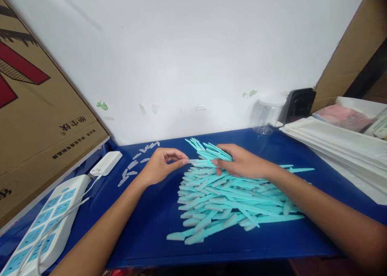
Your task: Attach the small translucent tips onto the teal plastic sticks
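Note:
A large heap of turquoise eyebrow razors, many with translucent blade covers, lies on the blue table in front of me. Above its far left side, my left hand pinches a clear blade cover between thumb and fingertips. My right hand is closed on turquoise eyebrow razors, their ends pointing left toward the pinched cover. How many it grips is hidden by the fingers. Several loose clear covers are scattered on the table left of my left hand.
A white power strip with cables and a white adapter sit at the left beside a cardboard box. Along the back right stand a clear jar and a black container. White packaging is stacked at the right.

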`<control>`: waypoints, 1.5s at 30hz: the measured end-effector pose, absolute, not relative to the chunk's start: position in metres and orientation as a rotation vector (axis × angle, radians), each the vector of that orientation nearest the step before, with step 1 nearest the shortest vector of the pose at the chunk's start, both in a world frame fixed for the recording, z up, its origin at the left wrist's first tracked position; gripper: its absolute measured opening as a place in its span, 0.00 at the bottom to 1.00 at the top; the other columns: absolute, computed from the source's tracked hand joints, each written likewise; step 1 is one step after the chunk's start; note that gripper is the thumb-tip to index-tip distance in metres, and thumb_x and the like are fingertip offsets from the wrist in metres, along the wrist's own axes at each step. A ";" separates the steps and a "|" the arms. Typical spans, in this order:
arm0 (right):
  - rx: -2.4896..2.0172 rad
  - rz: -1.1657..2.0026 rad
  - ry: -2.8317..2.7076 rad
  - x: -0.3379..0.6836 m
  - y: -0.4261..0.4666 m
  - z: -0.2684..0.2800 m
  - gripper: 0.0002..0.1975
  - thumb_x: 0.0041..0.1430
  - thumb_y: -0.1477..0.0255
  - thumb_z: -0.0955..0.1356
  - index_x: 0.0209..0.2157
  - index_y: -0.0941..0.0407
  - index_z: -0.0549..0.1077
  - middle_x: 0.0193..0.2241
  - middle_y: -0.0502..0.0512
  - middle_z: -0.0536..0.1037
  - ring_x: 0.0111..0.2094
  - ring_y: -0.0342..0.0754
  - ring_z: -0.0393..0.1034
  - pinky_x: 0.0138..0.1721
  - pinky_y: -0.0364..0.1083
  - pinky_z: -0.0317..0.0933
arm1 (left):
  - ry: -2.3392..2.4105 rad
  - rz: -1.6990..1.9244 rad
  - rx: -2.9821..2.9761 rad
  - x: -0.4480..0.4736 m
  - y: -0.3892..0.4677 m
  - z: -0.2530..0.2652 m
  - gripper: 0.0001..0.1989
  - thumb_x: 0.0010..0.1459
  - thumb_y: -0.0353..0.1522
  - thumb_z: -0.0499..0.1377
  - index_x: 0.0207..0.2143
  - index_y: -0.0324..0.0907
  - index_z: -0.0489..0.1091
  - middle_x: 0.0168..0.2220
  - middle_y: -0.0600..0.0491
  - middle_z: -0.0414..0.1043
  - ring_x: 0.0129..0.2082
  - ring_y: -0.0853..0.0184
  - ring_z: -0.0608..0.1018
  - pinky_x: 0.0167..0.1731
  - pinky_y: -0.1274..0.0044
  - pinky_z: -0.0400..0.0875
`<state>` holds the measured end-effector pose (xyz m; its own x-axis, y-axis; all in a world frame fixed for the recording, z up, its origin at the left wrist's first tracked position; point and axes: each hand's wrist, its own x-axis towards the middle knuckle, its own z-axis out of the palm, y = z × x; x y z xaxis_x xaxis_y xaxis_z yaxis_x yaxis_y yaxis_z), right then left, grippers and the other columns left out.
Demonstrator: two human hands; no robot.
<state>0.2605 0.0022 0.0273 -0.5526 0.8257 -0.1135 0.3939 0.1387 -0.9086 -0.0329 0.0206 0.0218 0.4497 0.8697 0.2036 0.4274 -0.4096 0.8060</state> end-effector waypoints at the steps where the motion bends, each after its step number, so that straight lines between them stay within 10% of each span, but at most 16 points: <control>1: -1.181 1.391 -2.006 0.260 0.002 0.027 0.37 0.66 0.58 0.69 0.69 0.58 0.55 0.36 0.57 0.83 0.21 0.41 0.63 0.23 0.43 0.59 | 1.085 0.820 2.016 -0.032 0.020 0.022 0.13 0.59 0.41 0.67 0.37 0.40 0.80 0.38 0.48 0.82 0.38 0.62 0.82 0.40 0.74 0.77; 20: -1.041 1.344 -2.069 0.257 -0.001 0.023 0.23 0.60 0.49 0.71 0.44 0.55 0.78 0.35 0.59 0.80 0.30 0.50 0.73 0.27 0.45 0.65 | 1.019 0.871 1.700 -0.021 0.014 0.007 0.16 0.49 0.41 0.74 0.35 0.38 0.83 0.34 0.45 0.84 0.34 0.58 0.84 0.33 0.71 0.80; 31: -1.045 1.492 -1.927 0.256 -0.004 0.032 0.23 0.65 0.56 0.69 0.55 0.56 0.68 0.35 0.58 0.82 0.19 0.39 0.56 0.20 0.42 0.54 | 1.481 0.502 2.301 -0.092 0.037 0.050 0.17 0.57 0.47 0.65 0.34 0.42 0.82 0.26 0.52 0.79 0.25 0.66 0.77 0.27 0.78 0.69; 45: -1.144 1.449 -1.903 0.259 -0.002 0.030 0.43 0.69 0.56 0.66 0.73 0.58 0.42 0.37 0.60 0.83 0.19 0.41 0.60 0.20 0.42 0.58 | 1.393 0.080 2.149 -0.103 0.045 0.032 0.18 0.48 0.49 0.69 0.31 0.43 0.79 0.27 0.51 0.78 0.28 0.63 0.77 0.27 0.77 0.67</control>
